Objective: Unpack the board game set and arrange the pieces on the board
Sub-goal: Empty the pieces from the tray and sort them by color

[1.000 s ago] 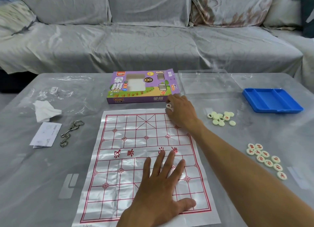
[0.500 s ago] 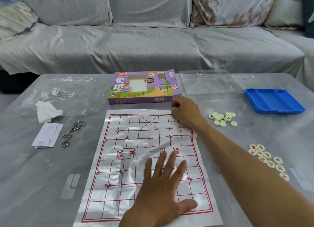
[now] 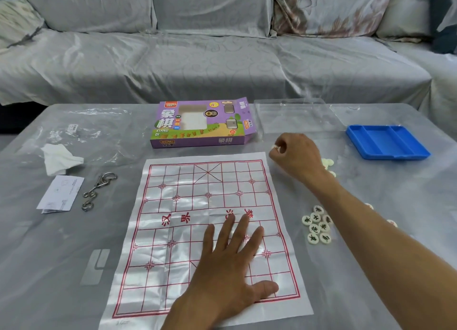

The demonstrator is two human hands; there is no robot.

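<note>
A white plastic board sheet with a red grid lies flat on the table, no pieces on it. My left hand presses flat on its near right part, fingers spread. My right hand hovers just beyond the board's far right corner, fingers curled round a white round piece. A cluster of black-marked pieces lies right of the board. More pale pieces peek out behind my right wrist. The purple game box lies beyond the board.
A blue plastic tray sits at the far right, a clear lid beside the box. To the left lie a crumpled tissue, a folded leaflet and a metal wire puzzle. A grey covered sofa stands behind the table.
My right hand has moved from the board's far edge rightward, off the board's corner, still holding a piece. My left hand stays pressed on the board.
</note>
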